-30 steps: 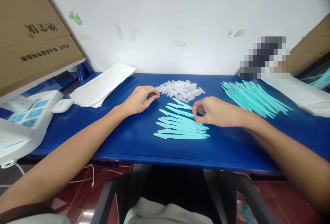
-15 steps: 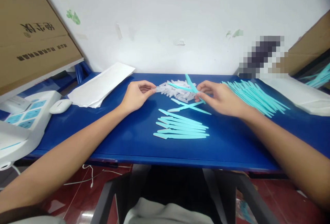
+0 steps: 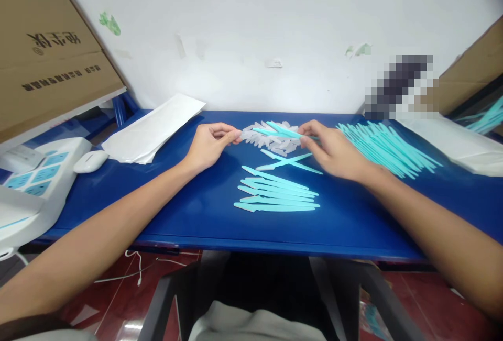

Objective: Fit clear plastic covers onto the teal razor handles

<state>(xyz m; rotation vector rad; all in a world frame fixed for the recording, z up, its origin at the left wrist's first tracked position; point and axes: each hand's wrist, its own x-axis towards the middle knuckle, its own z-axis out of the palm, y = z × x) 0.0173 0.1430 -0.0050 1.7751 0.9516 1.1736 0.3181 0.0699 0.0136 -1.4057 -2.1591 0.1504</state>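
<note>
Two turquoise eyebrow razors [image 3: 283,131] are pinched in my right hand [image 3: 334,150], their heads pointing left over a heap of translucent caps [image 3: 281,145]. My left hand [image 3: 212,144] is at the heap's left edge, thumb and forefinger closed on what looks like a translucent cap, mostly hidden by the fingertips. Just in front of the heap, two razors lie crossed [image 3: 288,161]; one seems to have a cap on its head. Closer to the front edge, several razors [image 3: 277,194] lie roughly side by side, heads to the left.
A large pile of turquoise razors [image 3: 389,150] lies right of my right hand. White paper sheets [image 3: 153,131] are at the left, beside a white earbud case [image 3: 91,162] and a white device [image 3: 58,189]. A cardboard box [image 3: 58,58] leans in at far left. The blue table [image 3: 188,215] meets the wall.
The two razors in my right hand have swung; one that pointed up and away now lies nearly level alongside the other, heads leftward. My left hand has barely moved.
</note>
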